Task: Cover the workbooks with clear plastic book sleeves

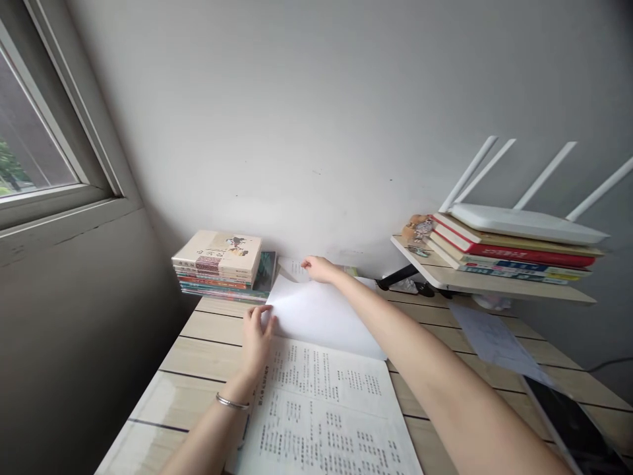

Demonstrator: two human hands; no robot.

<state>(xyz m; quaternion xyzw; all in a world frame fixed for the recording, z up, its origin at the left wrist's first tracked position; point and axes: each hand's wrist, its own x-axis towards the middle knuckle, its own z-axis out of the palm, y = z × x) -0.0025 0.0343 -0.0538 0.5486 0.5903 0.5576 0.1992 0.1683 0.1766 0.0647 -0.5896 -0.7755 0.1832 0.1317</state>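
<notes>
An open printed booklet point(326, 409) lies on the wooden-slat table, with rows of dark text on its near page. Beyond that, a blank white page point(321, 320) spreads toward the wall. My left hand point(257, 333) rests at the white page's left edge, thumb and fingers apart, a silver bangle on its wrist. My right hand point(319, 269) is at the far edge of the white page, its fingers curled together; whether they pinch paper is hidden. Partly behind that hand shows another sheet with faint print point(291, 267).
A stack of books point(217, 260) stands at the back left. On the right, a raised shelf point(514, 287) carries more books point(524, 254) and a white router point(529, 224) with upright antennas. Below are a loose sheet point(494, 340) and a dark-screened device point(568, 419).
</notes>
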